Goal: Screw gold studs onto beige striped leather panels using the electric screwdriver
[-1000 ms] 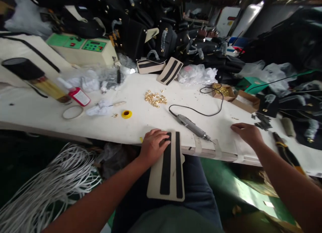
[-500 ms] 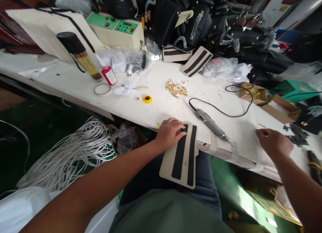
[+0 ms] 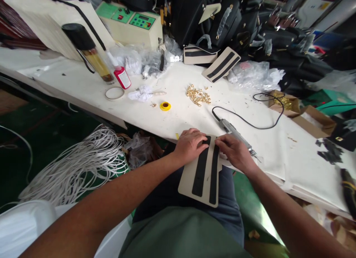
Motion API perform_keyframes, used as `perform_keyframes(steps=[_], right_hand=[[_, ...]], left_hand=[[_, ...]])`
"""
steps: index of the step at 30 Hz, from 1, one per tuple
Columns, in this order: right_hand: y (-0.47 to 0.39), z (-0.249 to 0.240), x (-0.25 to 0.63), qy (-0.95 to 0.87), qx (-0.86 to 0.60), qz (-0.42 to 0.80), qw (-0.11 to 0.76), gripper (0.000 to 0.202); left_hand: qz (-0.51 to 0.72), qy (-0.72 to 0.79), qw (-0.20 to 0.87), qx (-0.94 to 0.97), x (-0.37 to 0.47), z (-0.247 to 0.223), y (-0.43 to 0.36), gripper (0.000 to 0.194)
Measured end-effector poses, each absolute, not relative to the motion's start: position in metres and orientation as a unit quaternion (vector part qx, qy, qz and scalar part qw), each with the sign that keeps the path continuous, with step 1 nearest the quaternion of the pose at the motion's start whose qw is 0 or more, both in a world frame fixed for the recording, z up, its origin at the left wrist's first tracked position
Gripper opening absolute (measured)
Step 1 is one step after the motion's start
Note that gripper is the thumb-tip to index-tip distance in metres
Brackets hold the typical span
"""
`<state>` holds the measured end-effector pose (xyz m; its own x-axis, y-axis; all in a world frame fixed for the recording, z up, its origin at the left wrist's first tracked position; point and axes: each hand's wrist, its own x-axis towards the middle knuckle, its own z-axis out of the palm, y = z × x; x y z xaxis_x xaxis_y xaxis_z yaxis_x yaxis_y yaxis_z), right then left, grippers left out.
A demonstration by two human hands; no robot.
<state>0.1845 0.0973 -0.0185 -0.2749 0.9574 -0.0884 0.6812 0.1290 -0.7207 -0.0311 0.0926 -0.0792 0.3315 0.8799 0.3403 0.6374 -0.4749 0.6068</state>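
A flat beige panel [image 3: 187,182] with two black strips lies over my lap, its far end at the table's edge. My left hand [image 3: 190,146] grips this panel's far left part, fingers bent over its end. Pinched together, the fingers of my right hand [image 3: 233,149] are at the panel's far right corner, by the end of one black strip. Whatever sits between those fingertips is too small to make out. Partly behind my right hand lies a grey corded electric screwdriver [image 3: 236,133]. A pile of small gold-coloured metal fittings [image 3: 198,95] lies farther back on the table.
On the white table [image 3: 155,122] are a yellow tape roll [image 3: 165,106], a red bottle [image 3: 122,78] and a drink bottle [image 3: 91,57]. Similar beige panels [image 3: 221,65] lie behind the fittings. Small cardboard boxes [image 3: 314,121] and pliers [image 3: 348,191] are at the right. Black bags [image 3: 186,18] crowd the back.
My right hand has moved left from the table's right side to the panel's far right corner. My left hand keeps its hold on the panel.
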Motion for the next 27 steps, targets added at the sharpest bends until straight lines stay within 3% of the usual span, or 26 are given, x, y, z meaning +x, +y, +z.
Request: perform_keyframes(steps=[16, 27], right_hand=[[0.101, -0.040, 0.158, -0.751, -0.567, 0.267, 0.207, 0.023], [0.104, -0.035, 0.153, -0.706, -0.617, 0.298, 0.179, 0.020]], left_hand=[[0.329, 0.475, 0.189, 0.794, -0.030, -0.082, 0.092, 0.024], [0.323, 0.473, 0.179, 0.800, -0.033, -0.080, 0.090, 0.021]])
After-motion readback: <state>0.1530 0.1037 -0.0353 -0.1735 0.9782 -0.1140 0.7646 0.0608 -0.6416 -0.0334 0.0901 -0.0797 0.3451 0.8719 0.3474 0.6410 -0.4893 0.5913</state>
